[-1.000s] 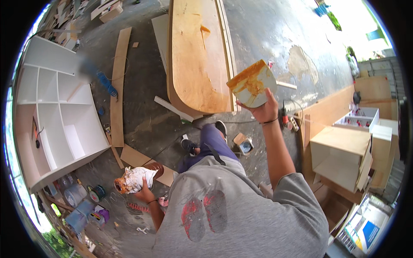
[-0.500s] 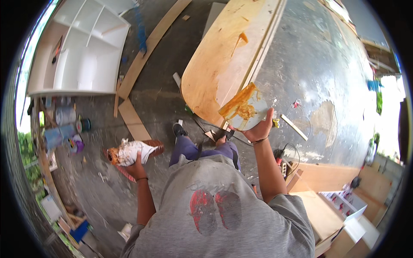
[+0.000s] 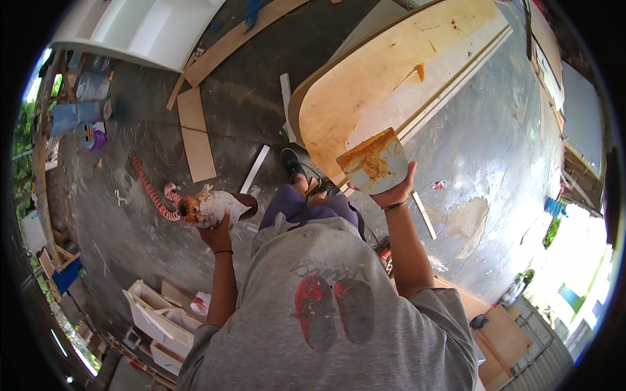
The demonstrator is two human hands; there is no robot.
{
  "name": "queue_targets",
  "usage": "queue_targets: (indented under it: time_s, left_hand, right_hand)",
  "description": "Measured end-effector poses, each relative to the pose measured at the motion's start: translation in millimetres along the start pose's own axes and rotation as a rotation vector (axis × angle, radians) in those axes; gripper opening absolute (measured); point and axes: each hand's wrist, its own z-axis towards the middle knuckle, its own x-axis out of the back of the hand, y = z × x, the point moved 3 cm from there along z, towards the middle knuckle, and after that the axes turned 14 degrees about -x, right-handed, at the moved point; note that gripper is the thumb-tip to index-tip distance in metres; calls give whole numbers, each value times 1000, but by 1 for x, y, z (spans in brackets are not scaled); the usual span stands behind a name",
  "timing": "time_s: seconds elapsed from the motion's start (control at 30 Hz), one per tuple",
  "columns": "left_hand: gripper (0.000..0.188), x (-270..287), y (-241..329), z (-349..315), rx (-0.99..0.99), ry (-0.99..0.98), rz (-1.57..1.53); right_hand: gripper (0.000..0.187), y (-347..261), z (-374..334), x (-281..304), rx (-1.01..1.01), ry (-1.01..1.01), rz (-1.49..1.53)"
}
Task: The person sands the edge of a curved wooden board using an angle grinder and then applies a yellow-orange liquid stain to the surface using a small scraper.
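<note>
In my left hand (image 3: pixel 215 234) is a brown, bottle-shaped container (image 3: pixel 218 207), tilted on its side, its white covering smeared with orange-brown paste at one end. My fingers wrap around it from below. My right hand (image 3: pixel 398 189) grips the near edge of a flat, pale plate (image 3: pixel 381 163). A thick streak of orange paste lies across its upper left. Beyond this plate lies a large wooden panel (image 3: pixel 352 107) with a rounded end, partly coated pale. A smear of orange paste (image 3: pixel 416 73) sits on the panel.
A red coiled hose (image 3: pixel 150 189) lies on the floor at the left. Wood strips (image 3: pixel 197 133) and a white strip (image 3: pixel 255 168) lie ahead. A white cabinet (image 3: pixel 150 32) stands at the far left. Drawer-like boxes (image 3: pixel 163 319) are at the lower left.
My view has turned to the right, and the surroundings have shifted in it. I have stepped nearer the panel's side. Both hands keep hold of the container and the plate.
</note>
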Motion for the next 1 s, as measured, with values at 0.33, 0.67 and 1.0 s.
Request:
queue_targets:
  time_s: [0.33, 0.67, 1.0]
  left_hand:
    - [72, -2, 7, -51, 35, 170, -93]
    - [75, -25, 41, -206, 174, 465, 49]
    - [80, -35, 42, -313, 396, 482, 88]
  right_hand:
    - [65, -10, 59, -31, 286, 548, -2415]
    - [60, -31, 57, -18, -175, 469, -2688]
    - [62, 0, 66, 10, -305, 514, -2788]
